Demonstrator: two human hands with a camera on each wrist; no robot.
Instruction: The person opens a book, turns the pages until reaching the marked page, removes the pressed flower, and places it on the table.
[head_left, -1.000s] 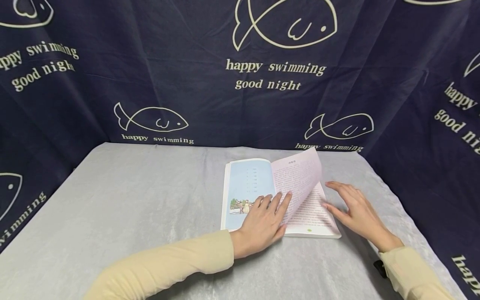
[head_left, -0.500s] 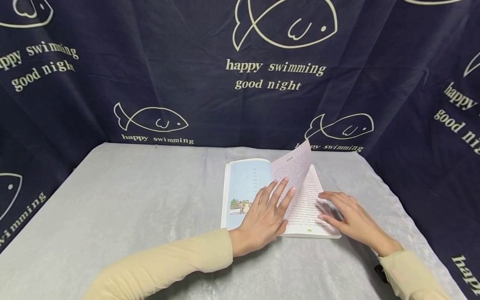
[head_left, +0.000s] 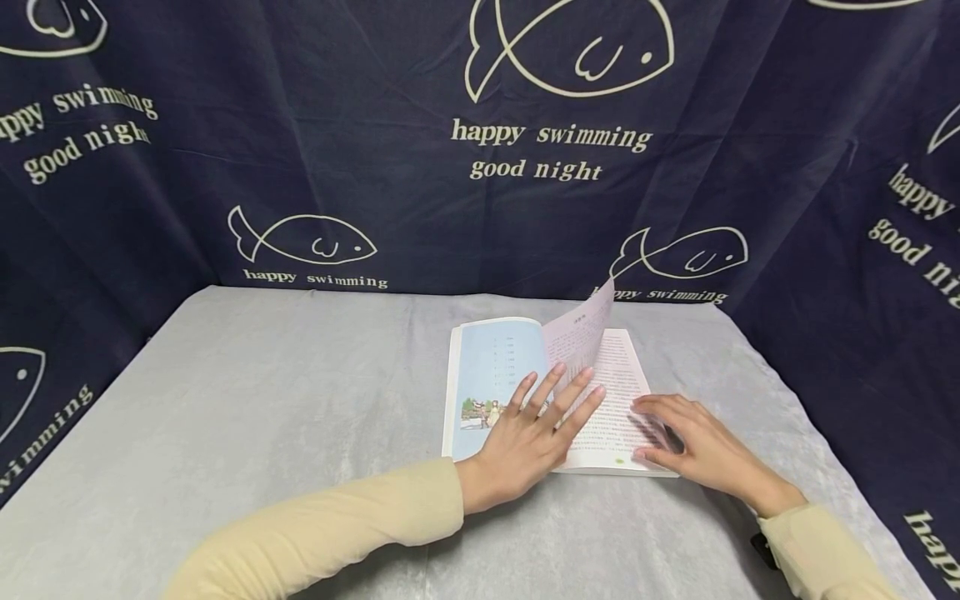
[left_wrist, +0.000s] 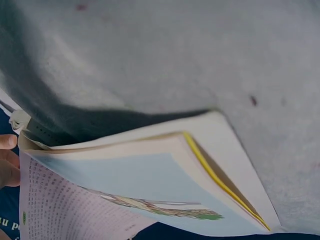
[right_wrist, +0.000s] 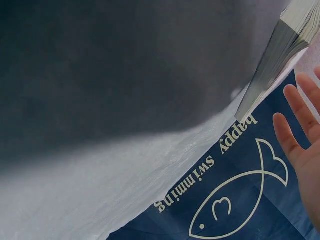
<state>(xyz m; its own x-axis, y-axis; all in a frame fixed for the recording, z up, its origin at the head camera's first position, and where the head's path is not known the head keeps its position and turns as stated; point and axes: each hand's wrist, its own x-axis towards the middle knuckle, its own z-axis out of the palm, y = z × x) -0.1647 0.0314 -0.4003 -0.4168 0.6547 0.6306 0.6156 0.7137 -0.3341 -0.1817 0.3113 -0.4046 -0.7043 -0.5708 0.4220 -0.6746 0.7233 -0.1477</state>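
Pale pink printed paper page (head_left: 573,329) has swung further left over the last second, baring more of the white text page (head_left: 618,358) on the right; meanwhile the right hand (head_left: 701,450) has slid nearer the lower corner, and the left hand (head_left: 521,446) has spread its fingers wider. Head view: thick open paperback book (head_left: 600,464) lies right of middle on the grey cloth-covered table (head_left: 300,400), pale blue illustrated page (head_left: 498,337) on its left side. Left hand: straight, splayed fingers across the near end of the gutter, in front of the raised page, no grip; pressure, can't tell. Right hand: loose, thumb and forefinger apart at the right margin, no pinch that I can see. I'd log mid page-turn; next move probably calls for easing the raised page over and flattening it without catching a second leaf. Left wrist view: blue page side on, yellow strip (left_wrist: 220,177) along its edge, fingertips (left_wrist: 7,172) at the left border, can't tell whose. Right wrist view: right hand's extended fingers beside the book's page block, thumb out of sight.
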